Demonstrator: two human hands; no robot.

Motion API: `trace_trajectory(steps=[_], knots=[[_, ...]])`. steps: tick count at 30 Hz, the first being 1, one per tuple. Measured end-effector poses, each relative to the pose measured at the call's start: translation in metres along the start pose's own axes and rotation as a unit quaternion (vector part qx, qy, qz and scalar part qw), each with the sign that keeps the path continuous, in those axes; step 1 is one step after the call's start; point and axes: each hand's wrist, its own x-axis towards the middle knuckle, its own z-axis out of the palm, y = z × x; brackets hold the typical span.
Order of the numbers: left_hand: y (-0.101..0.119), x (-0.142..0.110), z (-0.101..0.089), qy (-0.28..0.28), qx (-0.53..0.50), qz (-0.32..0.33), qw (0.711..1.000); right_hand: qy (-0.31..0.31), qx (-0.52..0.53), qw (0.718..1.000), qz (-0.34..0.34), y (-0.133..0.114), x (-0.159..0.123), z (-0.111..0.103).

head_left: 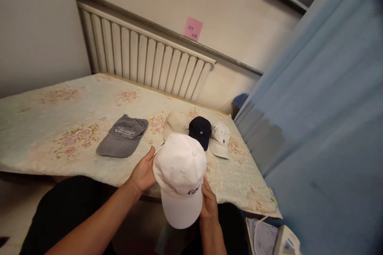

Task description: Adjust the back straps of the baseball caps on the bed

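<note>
A white baseball cap (179, 175) is held up in front of me over the near edge of the bed, brim pointing toward me. My left hand (143, 173) grips its left side, fingers tucked behind the crown. My right hand (208, 203) holds the right side near the brim, fingers closed on the fabric. On the bed beyond lie a grey cap (122, 139), a beige cap (176, 123), a navy cap (200, 130) and a small white cap (220, 139).
The bed has a floral sheet (60, 127). A white radiator (143, 55) runs along the far wall under a pink note (193, 28). A blue curtain (329, 107) hangs at the right. A white device (287, 243) sits on the floor bottom right.
</note>
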Motion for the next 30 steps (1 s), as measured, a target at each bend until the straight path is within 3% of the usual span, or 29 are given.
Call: trace_trajectory(steps=[7,11,17,24,30], knots=[[0.0,-0.006,-0.003,0.047,0.021,-0.024,0.998,0.006,-0.011,1.0,-0.003,-0.006,0.0,-0.01],[0.003,-0.01,-0.002,0.027,0.026,-0.054,0.998,0.009,-0.032,0.999,0.001,-0.008,0.0,-0.015],[0.011,-0.017,0.005,0.019,0.072,-0.041,0.996,-0.003,-0.055,0.998,-0.011,-0.019,-0.004,-0.02],[0.023,-0.023,0.011,-0.03,0.151,-0.04,0.987,-0.006,-0.076,0.997,-0.005,-0.026,-0.007,-0.024],[0.026,-0.021,0.006,-0.004,0.139,-0.047,0.989,-0.016,-0.082,0.996,0.006,-0.028,-0.009,-0.016]])
